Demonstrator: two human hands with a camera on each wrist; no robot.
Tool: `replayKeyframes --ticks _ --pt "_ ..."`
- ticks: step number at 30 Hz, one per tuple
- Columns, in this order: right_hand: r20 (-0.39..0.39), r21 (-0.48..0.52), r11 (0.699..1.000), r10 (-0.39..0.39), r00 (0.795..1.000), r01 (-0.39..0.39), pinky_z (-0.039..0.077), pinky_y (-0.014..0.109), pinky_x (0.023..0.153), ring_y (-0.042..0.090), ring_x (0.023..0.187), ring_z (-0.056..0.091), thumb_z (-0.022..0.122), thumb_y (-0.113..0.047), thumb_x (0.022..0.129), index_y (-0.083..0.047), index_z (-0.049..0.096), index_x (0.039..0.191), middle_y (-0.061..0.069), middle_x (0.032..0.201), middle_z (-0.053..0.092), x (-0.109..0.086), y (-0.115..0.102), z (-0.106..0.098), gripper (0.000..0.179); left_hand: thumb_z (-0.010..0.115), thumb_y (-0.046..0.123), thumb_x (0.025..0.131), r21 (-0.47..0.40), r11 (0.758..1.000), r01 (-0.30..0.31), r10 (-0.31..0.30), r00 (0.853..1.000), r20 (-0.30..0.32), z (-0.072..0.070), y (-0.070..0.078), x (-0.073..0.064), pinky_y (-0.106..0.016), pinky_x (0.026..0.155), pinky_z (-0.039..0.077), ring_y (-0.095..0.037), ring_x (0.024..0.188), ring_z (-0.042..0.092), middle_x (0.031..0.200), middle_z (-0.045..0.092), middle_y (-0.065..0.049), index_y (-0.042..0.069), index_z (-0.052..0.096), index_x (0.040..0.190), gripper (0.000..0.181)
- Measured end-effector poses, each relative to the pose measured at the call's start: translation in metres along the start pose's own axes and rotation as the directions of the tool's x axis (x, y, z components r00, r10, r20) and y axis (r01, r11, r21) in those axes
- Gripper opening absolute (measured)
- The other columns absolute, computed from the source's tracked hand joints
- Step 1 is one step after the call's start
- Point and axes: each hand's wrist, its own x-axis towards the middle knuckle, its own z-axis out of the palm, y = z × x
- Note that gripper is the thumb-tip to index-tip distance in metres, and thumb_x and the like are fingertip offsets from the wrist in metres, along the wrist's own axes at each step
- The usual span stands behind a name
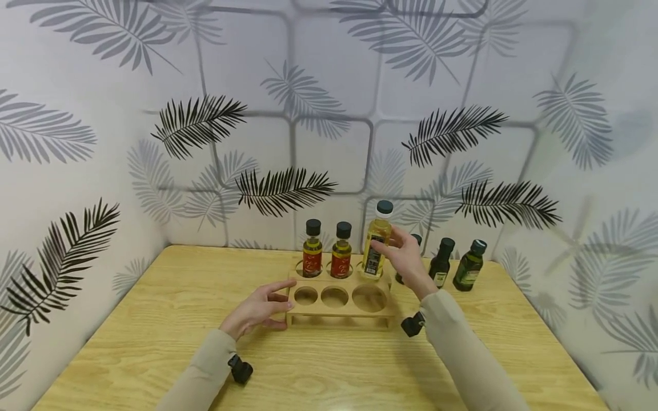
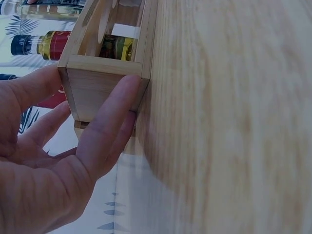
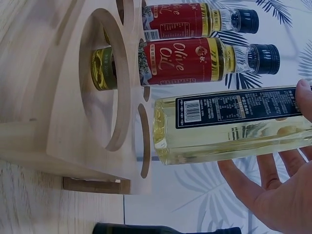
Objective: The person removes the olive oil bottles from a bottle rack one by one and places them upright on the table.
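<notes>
A pale wall [image 1: 329,68] printed with grey and black feather-like leaves stands behind a light wood-grain table [image 1: 339,365]. Over the table's far part, a clear bottle of pale yellow oil [image 1: 373,259] with a dark cap is held nearly upright, its base just above the far right hole of a wooden rack [image 1: 334,310]; the right wrist view shows a gap between the two. The person's right hand [image 1: 406,260] grips it from the right, thumb over the black label and fingers round the other side.

The rack has two stepped rows of round holes, the far row higher. The three near holes hold nothing, and the right one is the largest. The left hand [image 1: 257,311] has its fingers spread wide and fairly straight, fingertips touching the rack's left end.

In the far row, a left red-labelled bottle [image 1: 312,260] and a middle red-labelled bottle [image 1: 341,260] stand upright, both black-capped. Right of the rack stand a slim dark bottle [image 1: 440,264] and, farther right, a green bottle [image 1: 468,267]; another dark-capped bottle [image 1: 417,238] is mostly hidden behind the right hand.
</notes>
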Motion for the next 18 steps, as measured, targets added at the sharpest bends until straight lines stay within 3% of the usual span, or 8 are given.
replayKeyframes --ticks 8,18 --pt "-0.021 -0.040 0.997 0.070 0.997 -0.071 0.039 0.052 0.112 0.034 0.145 0.030 0.070 -0.040 0.091 -0.017 0.018 0.159 0.012 0.161 0.026 -0.007 0.001 -0.014 0.089 0.066 0.011 0.094 -0.004 1.000 0.009 -0.009 1.000 -0.012 0.003 -0.001 -0.002 -0.047 0.080 0.060 -0.032 0.119 0.053 0.141 0.039 -0.027 0.020 0.042 0.151 0.062" --pt "0.011 -0.042 0.998 0.048 0.999 -0.047 0.041 0.053 0.109 0.036 0.145 0.029 0.068 -0.041 0.092 -0.015 0.016 0.159 0.015 0.161 0.025 -0.010 0.003 -0.030 0.088 0.065 0.010 0.095 -0.001 1.000 0.005 -0.005 1.000 -0.014 0.001 0.001 0.000 -0.048 0.080 0.060 -0.034 0.121 0.052 0.142 0.038 -0.027 0.021 0.042 0.150 0.061"
